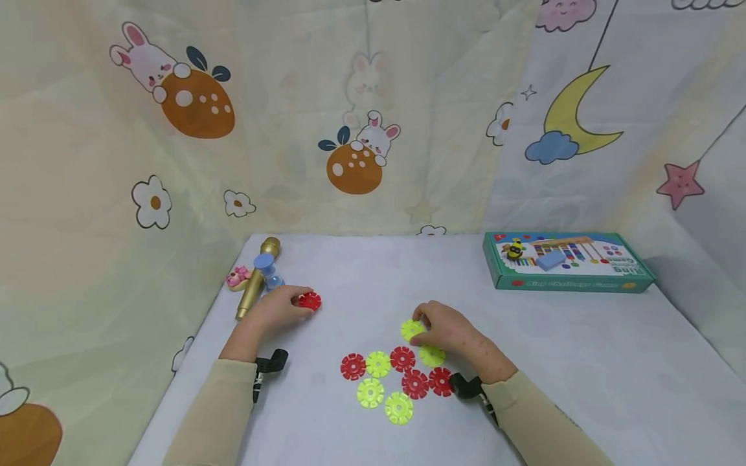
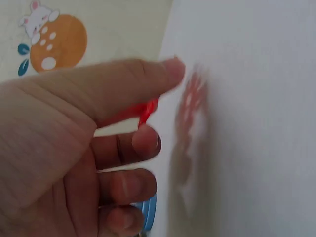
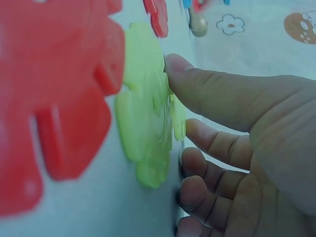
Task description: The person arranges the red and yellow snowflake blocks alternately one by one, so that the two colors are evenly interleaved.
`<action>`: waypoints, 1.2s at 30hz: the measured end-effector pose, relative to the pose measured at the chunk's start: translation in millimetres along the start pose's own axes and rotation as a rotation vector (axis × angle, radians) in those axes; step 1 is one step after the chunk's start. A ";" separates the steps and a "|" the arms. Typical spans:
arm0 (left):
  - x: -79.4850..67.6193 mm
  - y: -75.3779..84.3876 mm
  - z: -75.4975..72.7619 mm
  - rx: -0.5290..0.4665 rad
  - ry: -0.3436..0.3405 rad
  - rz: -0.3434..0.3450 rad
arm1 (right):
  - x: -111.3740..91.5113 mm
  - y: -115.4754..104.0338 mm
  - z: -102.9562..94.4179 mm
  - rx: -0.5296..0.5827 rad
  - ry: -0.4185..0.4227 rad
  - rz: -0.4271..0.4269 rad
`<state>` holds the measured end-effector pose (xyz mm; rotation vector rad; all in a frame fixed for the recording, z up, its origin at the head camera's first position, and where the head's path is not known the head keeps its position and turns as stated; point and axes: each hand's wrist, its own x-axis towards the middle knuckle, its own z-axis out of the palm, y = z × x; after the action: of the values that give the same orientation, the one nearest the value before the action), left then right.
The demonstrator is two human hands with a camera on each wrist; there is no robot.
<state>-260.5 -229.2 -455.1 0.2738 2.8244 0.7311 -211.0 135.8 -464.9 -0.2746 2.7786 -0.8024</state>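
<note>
My left hand (image 1: pixel 280 307) pinches a red notched disc (image 1: pixel 310 301) between thumb and index finger, at the left of the table. In the left wrist view the red disc (image 2: pixel 148 111) is mostly hidden behind the thumb, its reddish shadow on the white surface. At the centre right, my right hand (image 1: pixel 451 327) has thumb and index finger on the edges of a yellow-green notched disc (image 1: pixel 410 329), the farthest of the group. The right wrist view shows this yellow-green disc (image 3: pixel 178 118) between those fingertips, partly behind another yellow-green disc (image 3: pixel 148 108).
Several red discs (image 1: pixel 416 384) and yellow-green discs (image 1: pixel 399 408) lie flat nearer the front. Beside the left hand are a blue-topped clear object (image 1: pixel 265 263), a gold microphone-shaped object (image 1: pixel 252 294) and a small pink figure (image 1: pixel 237 277). A green game box (image 1: pixel 568 262) sits at the back right.
</note>
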 end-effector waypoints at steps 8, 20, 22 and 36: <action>-4.5 -17.8 -2.1 -0.008 -0.017 -0.071 | 2.0 2.0 0.9 0.012 -0.020 -0.009; -10.0 -22.6 10.3 -0.087 0.056 -0.103 | -1.0 -1.3 -5.6 0.172 -0.009 0.011; -9.4 -22.4 9.9 -0.087 0.063 -0.091 | -0.3 -0.8 -8.6 0.237 -0.012 0.019; -11.7 -26.3 6.3 -0.118 0.043 -0.070 | 19.2 -54.1 -28.0 0.607 -0.041 -0.093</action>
<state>-251.0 -251.6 -471.6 0.1399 2.8013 0.8947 -230.9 100.0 -415.8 -0.2975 2.3503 -1.5788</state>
